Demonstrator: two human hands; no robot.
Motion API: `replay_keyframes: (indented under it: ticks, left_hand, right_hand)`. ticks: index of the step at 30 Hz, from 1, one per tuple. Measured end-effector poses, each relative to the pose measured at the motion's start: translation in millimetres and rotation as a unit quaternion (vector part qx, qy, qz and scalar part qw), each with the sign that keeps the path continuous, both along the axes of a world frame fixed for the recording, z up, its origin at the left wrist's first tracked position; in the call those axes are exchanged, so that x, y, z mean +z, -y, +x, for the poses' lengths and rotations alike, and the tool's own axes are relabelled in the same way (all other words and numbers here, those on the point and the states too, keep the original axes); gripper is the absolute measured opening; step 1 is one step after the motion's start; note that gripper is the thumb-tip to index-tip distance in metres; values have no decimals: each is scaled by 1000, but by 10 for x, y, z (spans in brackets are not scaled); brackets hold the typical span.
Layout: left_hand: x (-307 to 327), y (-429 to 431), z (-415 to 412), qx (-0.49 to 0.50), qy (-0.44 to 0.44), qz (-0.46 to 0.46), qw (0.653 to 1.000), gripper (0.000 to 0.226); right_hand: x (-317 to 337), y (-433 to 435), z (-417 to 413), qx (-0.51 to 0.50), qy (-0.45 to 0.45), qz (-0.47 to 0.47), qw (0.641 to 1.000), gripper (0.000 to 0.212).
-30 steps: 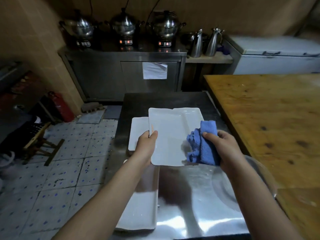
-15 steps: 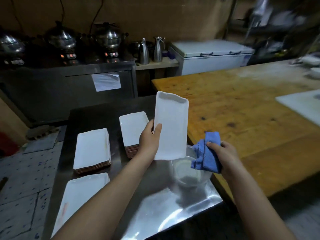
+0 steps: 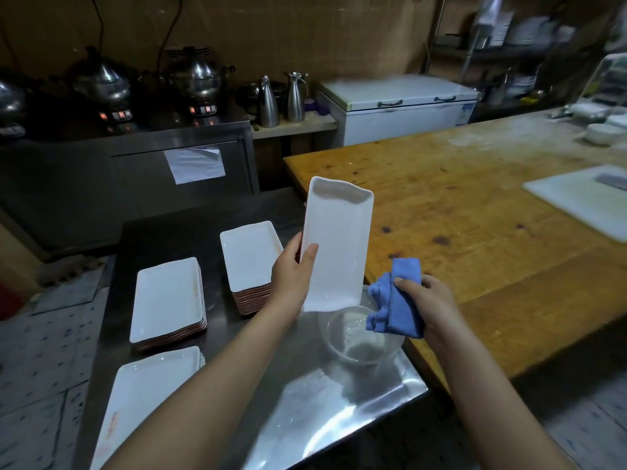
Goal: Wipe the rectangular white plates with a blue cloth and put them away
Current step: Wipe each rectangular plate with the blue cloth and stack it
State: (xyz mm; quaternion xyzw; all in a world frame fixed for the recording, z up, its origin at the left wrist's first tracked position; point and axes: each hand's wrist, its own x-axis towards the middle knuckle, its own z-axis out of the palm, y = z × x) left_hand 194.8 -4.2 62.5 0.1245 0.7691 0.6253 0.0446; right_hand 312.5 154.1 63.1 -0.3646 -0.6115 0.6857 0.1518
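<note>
White plate is held upright over steel table, long axis near vertical, top end pointed up and away, face toward camera; its lower left edge is gripped by left hand. Blue cloth is clenched in right hand above clear bowl, just beside plate's lower corner

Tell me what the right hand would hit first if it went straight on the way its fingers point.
Probably the plate in the left hand: the right hand points left, its cloth leading toward the plate's lower right edge. The bowl lies below that line, though depth is unclear.
</note>
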Motion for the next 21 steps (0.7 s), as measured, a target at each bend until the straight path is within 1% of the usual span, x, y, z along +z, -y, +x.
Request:
replay_keyframes:
  ticks: [4, 7, 9, 11, 14, 17, 19, 21]
  left_hand:
    - [-5, 16, -22, 0, 4, 0, 1000, 33]
    - [-20, 29, -38, 4, 19, 11, 1000, 30]
    - [-39, 41, -45, 15, 59, 37, 997, 24]
    - [-65, 61, -51, 35, 131, 83, 987, 13]
    - [-110, 132, -47, 61, 238, 147, 958, 17]
    - [-141, 277, -42, 73, 291, 181, 937, 21]
    - [-136, 405, -50, 77, 310, 191, 928, 28]
    - [-129, 595, -81, 88, 322, 189, 923, 31]
  right_hand:
    - [-38, 6, -39, 6, 3, -2, 1000, 8]
    - [-68, 10, -75, 10, 8, 3, 1000, 10]
    - [-81, 22, -101, 8, 4, -1, 1000, 12]
    - [-80, 62, -147, 6, -8, -15, 1000, 12]
    - [-32, 203, -258, 16, -46, -70, 996, 12]
    - [68, 407, -384, 54, -81, -121, 988, 13]
    - [140, 555, -476, 91, -83, -100, 987, 12]
    - [207, 761, -608, 143, -65, -38, 987, 12]
